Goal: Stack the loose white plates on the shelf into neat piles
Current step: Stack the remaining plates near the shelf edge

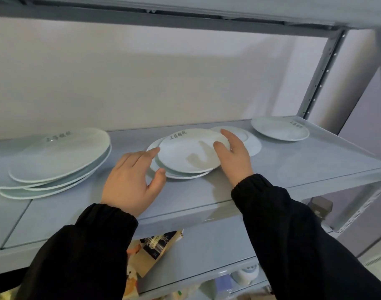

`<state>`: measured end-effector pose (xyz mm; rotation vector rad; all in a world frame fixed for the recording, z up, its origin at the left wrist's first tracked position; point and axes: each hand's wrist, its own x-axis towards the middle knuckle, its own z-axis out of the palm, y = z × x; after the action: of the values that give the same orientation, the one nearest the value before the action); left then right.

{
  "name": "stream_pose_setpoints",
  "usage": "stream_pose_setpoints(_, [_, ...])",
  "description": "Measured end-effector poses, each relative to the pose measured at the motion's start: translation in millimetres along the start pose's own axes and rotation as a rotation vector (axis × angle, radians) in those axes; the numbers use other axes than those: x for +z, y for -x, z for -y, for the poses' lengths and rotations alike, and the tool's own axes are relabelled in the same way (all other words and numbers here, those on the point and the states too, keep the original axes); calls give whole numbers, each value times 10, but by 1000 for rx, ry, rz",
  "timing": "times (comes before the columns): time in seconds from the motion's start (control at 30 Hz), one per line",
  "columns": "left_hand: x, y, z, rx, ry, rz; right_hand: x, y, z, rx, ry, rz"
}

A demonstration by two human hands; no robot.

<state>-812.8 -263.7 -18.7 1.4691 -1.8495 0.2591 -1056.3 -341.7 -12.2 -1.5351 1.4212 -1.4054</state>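
Head | likely squaring top plate [185, 152] on middle pile [181, 175] | left hand [131, 176] fingers spread at its rim, right hand [235, 156] fingers straight opposite | next: nudge centred

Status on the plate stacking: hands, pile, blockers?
Hands open: left hand fingertips on middle pile left rim, right hand against its right rim. Pile skewed. Neighbouring plate and far-right plate unstacked. Nothing blocking.

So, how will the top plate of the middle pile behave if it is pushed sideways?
The top plate looks stiff and glazed, so it would probably slide easily, not bend. It sits off-centre on the middle pile, so a hard push might tip it off.
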Motion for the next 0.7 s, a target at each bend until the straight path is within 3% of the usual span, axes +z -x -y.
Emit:
stream_pose_setpoints(0.33, [-96, -36, -216, 43, -101, 70, -216, -23, -116, -113, 232, 103])
stream_pose_setpoints(0.57, [216, -358, -1103, 214, -30, 60, -1067, -311, -293, -243, 503, 185])
stream_pose_setpoints(0.7, [606, -475, -1701, 285, 58, 160, -1597, -491, -441, -323, 633, 250])
